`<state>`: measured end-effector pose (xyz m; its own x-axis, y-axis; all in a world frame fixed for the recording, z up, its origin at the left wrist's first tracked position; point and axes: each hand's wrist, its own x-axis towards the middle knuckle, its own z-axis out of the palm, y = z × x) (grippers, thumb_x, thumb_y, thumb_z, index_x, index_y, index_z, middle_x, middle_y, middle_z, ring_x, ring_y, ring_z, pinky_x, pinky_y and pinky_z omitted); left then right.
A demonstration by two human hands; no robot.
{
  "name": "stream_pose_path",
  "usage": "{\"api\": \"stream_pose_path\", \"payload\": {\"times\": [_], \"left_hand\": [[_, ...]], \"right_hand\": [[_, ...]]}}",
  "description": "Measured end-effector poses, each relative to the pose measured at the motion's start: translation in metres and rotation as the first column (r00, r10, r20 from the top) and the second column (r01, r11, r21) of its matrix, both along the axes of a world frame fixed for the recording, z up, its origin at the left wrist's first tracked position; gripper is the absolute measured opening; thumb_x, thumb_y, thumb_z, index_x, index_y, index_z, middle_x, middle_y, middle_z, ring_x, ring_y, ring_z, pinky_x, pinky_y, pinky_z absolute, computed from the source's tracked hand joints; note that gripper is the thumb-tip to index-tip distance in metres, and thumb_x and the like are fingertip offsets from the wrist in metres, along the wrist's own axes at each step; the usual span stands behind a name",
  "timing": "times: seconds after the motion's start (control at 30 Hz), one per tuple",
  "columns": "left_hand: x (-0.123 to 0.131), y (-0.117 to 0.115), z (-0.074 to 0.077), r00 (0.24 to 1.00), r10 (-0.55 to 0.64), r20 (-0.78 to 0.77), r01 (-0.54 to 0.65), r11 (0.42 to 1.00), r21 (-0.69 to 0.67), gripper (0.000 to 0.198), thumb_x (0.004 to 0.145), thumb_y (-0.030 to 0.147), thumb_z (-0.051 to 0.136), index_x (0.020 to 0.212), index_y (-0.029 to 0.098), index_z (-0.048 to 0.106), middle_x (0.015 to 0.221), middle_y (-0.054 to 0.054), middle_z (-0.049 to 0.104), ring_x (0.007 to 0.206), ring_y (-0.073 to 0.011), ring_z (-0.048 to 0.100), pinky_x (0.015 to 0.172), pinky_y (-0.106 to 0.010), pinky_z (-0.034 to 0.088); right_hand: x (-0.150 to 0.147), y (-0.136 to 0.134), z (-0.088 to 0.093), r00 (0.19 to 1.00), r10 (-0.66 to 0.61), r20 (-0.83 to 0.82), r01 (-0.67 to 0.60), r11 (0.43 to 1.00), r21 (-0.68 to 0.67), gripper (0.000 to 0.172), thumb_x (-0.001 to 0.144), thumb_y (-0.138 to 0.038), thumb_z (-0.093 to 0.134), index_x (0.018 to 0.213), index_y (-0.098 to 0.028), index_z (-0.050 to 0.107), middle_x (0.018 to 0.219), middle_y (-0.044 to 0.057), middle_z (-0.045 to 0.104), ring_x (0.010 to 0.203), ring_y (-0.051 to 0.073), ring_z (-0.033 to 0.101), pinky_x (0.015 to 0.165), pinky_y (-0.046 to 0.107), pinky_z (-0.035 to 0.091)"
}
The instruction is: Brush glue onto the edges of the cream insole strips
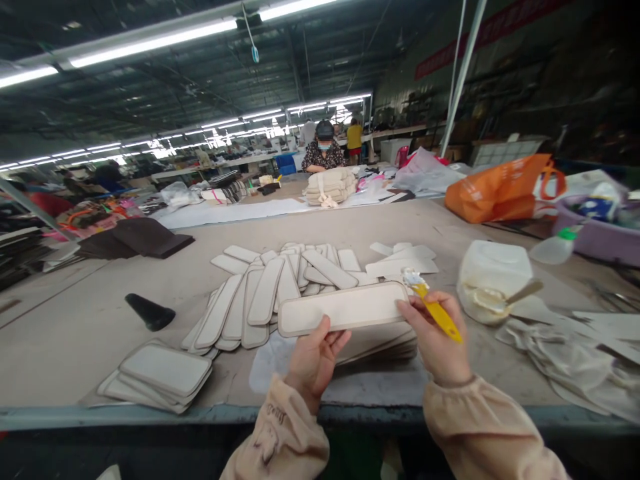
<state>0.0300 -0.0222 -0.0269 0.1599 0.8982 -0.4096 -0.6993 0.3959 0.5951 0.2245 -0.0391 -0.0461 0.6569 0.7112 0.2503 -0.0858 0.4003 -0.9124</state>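
My left hand [314, 360] grips the lower edge of a long beige padded piece [345, 308] and holds it flat above the table. My right hand [436, 337] is closed on a yellow-handled brush [436, 312], and its fingertips touch the piece's right end. The brush's pale tip sits just past that end. Under the held piece lies a stack of like pieces [380, 341] on a white sheet [280, 363].
Several beige pieces [260, 297] are fanned out on the grey table [100, 313], with another stack [163, 373] at front left. A white glue tub [493, 280] with a stick stands at right, near an orange bag [495, 190]. A person [324, 152] works at a far table.
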Motion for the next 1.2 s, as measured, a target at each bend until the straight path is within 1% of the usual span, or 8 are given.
{"api": "stream_pose_path", "payload": {"times": [0.17, 0.33, 0.5, 0.7, 0.83, 0.93, 1.0, 1.2], "left_hand": [[0.005, 0.001, -0.002, 0.996, 0.084, -0.033, -0.086, 0.995, -0.043, 0.009, 0.087, 0.007, 0.059, 0.090, 0.014, 0.064, 0.090, -0.004, 0.074, 0.073, -0.0115, 0.071, 0.070, -0.027, 0.062], [0.003, 0.001, 0.001, 0.995, 0.094, -0.028, -0.094, 0.995, -0.028, 0.009, 0.087, 0.005, 0.058, 0.087, 0.013, 0.064, 0.083, -0.003, 0.073, 0.068, -0.0104, 0.070, 0.066, -0.026, 0.062], [0.002, 0.001, 0.004, 0.992, 0.120, -0.027, -0.120, 0.992, -0.026, 0.010, 0.087, 0.004, 0.057, 0.086, 0.012, 0.063, 0.081, -0.002, 0.073, 0.066, -0.0103, 0.069, 0.065, -0.025, 0.063], [0.001, -0.001, 0.003, 0.995, 0.102, -0.017, -0.102, 0.994, -0.033, 0.010, 0.087, 0.005, 0.058, 0.091, 0.012, 0.065, 0.082, -0.003, 0.073, 0.066, -0.0107, 0.070, 0.062, -0.025, 0.062], [-0.003, 0.004, 0.001, 0.998, 0.054, -0.026, -0.054, 0.999, 0.001, 0.008, 0.088, 0.010, 0.058, 0.093, 0.011, 0.065, 0.085, -0.005, 0.073, 0.069, -0.0119, 0.070, 0.059, -0.024, 0.061], [-0.019, 0.020, 0.006, 0.986, 0.092, -0.142, -0.083, 0.994, 0.064, 0.008, 0.089, 0.012, 0.058, 0.093, 0.011, 0.064, 0.084, -0.005, 0.072, 0.068, -0.0100, 0.068, 0.057, -0.019, 0.057], [-0.036, 0.038, 0.014, 0.962, 0.128, -0.241, -0.103, 0.988, 0.111, 0.007, 0.089, 0.011, 0.057, 0.091, 0.012, 0.064, 0.081, -0.004, 0.071, 0.065, -0.0081, 0.067, 0.055, -0.015, 0.054], [-0.096, 0.114, 0.041, 0.867, 0.075, -0.493, -0.030, 0.995, 0.099, 0.006, 0.085, 0.008, 0.060, 0.085, 0.013, 0.062, 0.071, 0.000, 0.068, 0.056, -0.0062, 0.062, 0.049, -0.013, 0.049]], "right_hand": [[-0.003, -0.004, 0.000, 0.993, 0.117, 0.033, -0.112, 0.987, -0.115, 0.044, 0.063, -0.036, 0.083, 0.088, -0.024, 0.049, 0.071, -0.006, 0.055, 0.057, 0.010, 0.054, 0.055, 0.025, 0.055], [-0.005, -0.006, 0.001, 0.984, 0.006, 0.176, 0.015, 0.993, -0.118, 0.042, 0.063, -0.038, 0.082, 0.083, -0.023, 0.048, 0.070, -0.006, 0.055, 0.056, 0.009, 0.052, 0.053, 0.022, 0.047], [-0.007, -0.008, 0.000, 0.953, -0.029, 0.302, 0.067, 0.991, -0.118, 0.040, 0.065, -0.042, 0.080, 0.082, -0.023, 0.049, 0.071, -0.004, 0.056, 0.057, 0.012, 0.052, 0.052, 0.024, 0.044], [-0.007, -0.008, -0.003, 0.957, -0.043, 0.287, 0.077, 0.991, -0.107, 0.039, 0.066, -0.040, 0.080, 0.083, -0.023, 0.050, 0.072, -0.005, 0.054, 0.057, 0.010, 0.052, 0.052, 0.021, 0.043], [-0.006, -0.008, -0.003, 0.971, -0.010, 0.240, 0.033, 0.995, -0.094, 0.039, 0.066, -0.036, 0.081, 0.087, -0.022, 0.052, 0.079, -0.002, 0.063, 0.065, 0.013, 0.061, 0.060, 0.024, 0.051], [-0.003, -0.009, -0.002, 0.988, 0.068, 0.136, -0.064, 0.997, -0.031, 0.038, 0.070, -0.034, 0.079, 0.092, -0.023, 0.050, 0.092, 0.005, 0.071, 0.086, 0.020, 0.069, 0.079, 0.034, 0.055], [0.001, -0.008, -0.001, 0.993, 0.062, 0.100, -0.063, 0.998, 0.005, 0.037, 0.072, -0.034, 0.078, 0.092, -0.023, 0.049, 0.097, 0.007, 0.072, 0.095, 0.023, 0.069, 0.085, 0.038, 0.055], [0.022, -0.008, 0.002, 0.991, -0.010, 0.132, 0.007, 1.000, 0.020, 0.034, 0.075, -0.036, 0.075, 0.092, -0.023, 0.049, 0.097, 0.007, 0.072, 0.093, 0.024, 0.070, 0.076, 0.037, 0.058]]}}
